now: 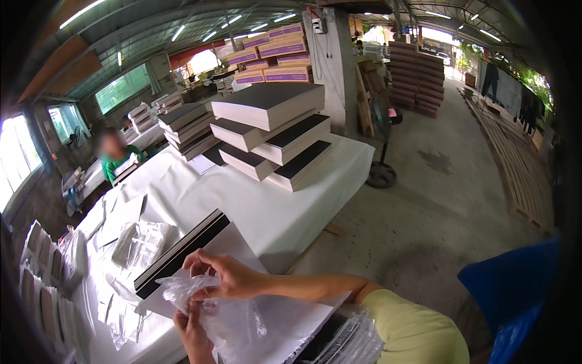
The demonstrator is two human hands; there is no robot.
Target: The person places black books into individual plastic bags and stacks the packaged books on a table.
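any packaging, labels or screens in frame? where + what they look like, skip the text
Clear plastic bag: held in both hands, bottom centre, crumpled.
Cartons: stacked behind the table, top centre; tan with purple label bands.
Clear wrapped packs: lying flat on the white table, left.
Screens: none visible.

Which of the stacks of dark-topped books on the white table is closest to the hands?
The low stack under the grey sheet, right beside the hands holding the clear plastic bag; the taller stacks stand farther back.

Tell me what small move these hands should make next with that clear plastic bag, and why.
Probably spread the bag's mouth wider. Both hands pinch the crumpled clear plastic bag: the right hand grips its upper edge and the left hand holds it from below. It looks bunched, not open, and it lies over the white sheet beside the dark-edged stack, so nothing could slide in yet.
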